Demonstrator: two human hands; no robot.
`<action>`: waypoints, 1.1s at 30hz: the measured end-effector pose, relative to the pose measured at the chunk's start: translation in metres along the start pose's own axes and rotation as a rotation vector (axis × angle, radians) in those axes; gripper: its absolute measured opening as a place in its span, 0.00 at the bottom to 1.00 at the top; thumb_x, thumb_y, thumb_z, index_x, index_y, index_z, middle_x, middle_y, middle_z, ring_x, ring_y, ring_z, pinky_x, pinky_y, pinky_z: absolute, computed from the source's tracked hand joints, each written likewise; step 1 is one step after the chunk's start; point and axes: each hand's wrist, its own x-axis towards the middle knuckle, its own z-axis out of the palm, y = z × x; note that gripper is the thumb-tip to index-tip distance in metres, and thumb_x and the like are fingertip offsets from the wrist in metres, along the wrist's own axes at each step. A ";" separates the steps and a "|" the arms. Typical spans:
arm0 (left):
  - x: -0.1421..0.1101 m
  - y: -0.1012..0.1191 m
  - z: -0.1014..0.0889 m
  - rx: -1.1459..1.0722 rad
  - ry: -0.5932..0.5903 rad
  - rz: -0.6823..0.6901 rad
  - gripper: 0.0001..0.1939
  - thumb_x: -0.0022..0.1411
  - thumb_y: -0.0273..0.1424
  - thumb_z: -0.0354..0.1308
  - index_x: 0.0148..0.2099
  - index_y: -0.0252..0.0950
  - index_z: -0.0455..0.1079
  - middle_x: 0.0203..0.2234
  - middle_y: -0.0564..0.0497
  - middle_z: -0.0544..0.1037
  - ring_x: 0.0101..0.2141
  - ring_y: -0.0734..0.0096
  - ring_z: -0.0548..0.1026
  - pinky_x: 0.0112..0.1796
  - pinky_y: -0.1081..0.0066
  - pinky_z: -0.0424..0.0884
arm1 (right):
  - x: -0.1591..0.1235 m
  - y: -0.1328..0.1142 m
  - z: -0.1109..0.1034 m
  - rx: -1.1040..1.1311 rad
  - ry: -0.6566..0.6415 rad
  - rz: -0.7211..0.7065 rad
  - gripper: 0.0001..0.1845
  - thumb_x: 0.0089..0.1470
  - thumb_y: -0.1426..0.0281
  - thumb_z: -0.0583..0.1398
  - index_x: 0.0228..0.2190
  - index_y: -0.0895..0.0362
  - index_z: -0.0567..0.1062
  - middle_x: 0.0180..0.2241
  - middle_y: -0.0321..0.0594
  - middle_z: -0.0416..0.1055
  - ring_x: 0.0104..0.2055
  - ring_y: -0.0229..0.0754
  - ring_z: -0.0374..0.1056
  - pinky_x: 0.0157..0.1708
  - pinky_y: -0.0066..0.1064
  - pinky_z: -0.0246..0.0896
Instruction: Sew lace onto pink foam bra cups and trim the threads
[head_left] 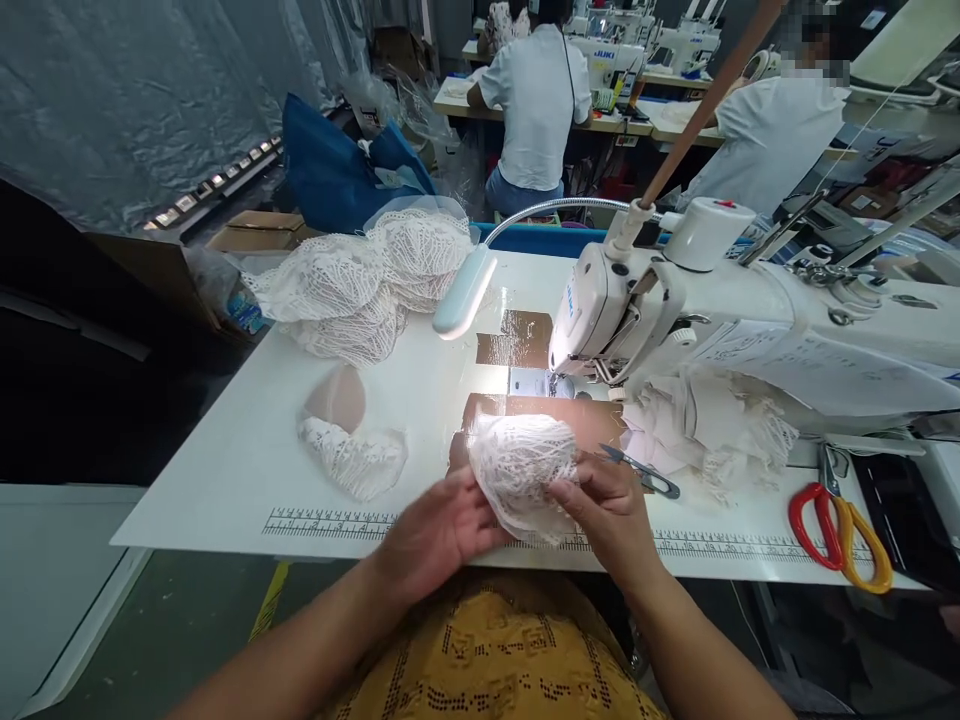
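A white lace-covered bra cup [525, 475] is held up in front of the sewing machine, over the table's front part. My left hand [450, 520] cradles its left edge, with the thumb on the side and the fingers partly behind it. On the other side, my right hand [611, 505] pinches the cup's right edge between thumb and fingers. Small thread snips [645, 472] lie just beyond my right hand. To the left rest a bare beige cup [341, 395] and another lace-covered piece [356, 460], touching each other.
The sewing machine [600, 310] stands behind my hands, its lamp [465, 290] to the left. Lace pieces are heaped at the back left [360, 280]; fabric scraps [705, 430] and scissors [840, 530] lie right. A printed ruler [330, 522] runs along the front edge. Two people sit beyond.
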 end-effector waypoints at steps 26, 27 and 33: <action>-0.011 0.037 0.004 0.964 -0.113 0.123 0.14 0.59 0.33 0.62 0.45 0.32 0.68 0.35 0.50 0.73 0.35 0.70 0.72 0.36 0.71 0.69 | -0.001 -0.009 0.018 0.008 -0.379 0.152 0.06 0.54 0.66 0.63 0.31 0.55 0.74 0.28 0.34 0.71 0.30 0.37 0.65 0.31 0.28 0.59; -0.012 0.033 0.003 0.955 -0.087 0.136 0.13 0.59 0.34 0.62 0.43 0.32 0.69 0.33 0.51 0.72 0.34 0.71 0.71 0.35 0.73 0.68 | -0.001 -0.009 0.019 -0.004 -0.348 0.138 0.06 0.53 0.66 0.63 0.30 0.55 0.74 0.28 0.34 0.71 0.30 0.37 0.65 0.31 0.28 0.59; -0.020 0.029 -0.002 0.951 -0.061 0.141 0.12 0.58 0.35 0.62 0.41 0.33 0.69 0.32 0.52 0.71 0.32 0.73 0.68 0.32 0.75 0.65 | 0.001 -0.012 0.029 -0.034 -0.154 0.057 0.09 0.54 0.69 0.62 0.23 0.56 0.72 0.31 0.38 0.73 0.33 0.39 0.68 0.34 0.29 0.61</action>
